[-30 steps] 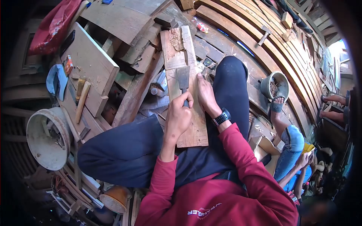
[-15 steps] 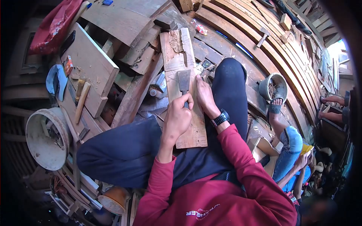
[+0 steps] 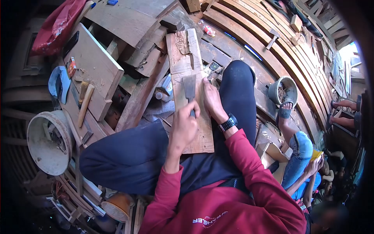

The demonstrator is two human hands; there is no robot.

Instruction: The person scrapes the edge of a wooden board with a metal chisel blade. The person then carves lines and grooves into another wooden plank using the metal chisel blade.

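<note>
A rough wooden board [image 3: 200,132] slants up from my lap between my legs, its far end gouged and splintered. My left hand [image 3: 184,124] is closed around the handle of a putty knife [image 3: 189,86], whose flat metal blade points away from me over the board's middle. Whether the blade edge touches the wood, I cannot tell. With a watch on its wrist, my right hand [image 3: 211,97] grips the board's right edge; the thumb lies along the top side and the other fingers are mostly hidden.
A whitish bucket [image 3: 35,144] stands at left, near wooden-handled tools [image 3: 85,103] on a plank. To the right are a grey bucket [image 3: 274,91] of debris, a hammer [image 3: 272,40] on long planks, and another person's leg [image 3: 298,156]. A plastic bottle [image 3: 165,91] lies beside the board.
My left hand and the putty knife have moved slightly toward me along the board. The right hand stays at the board's edge.
</note>
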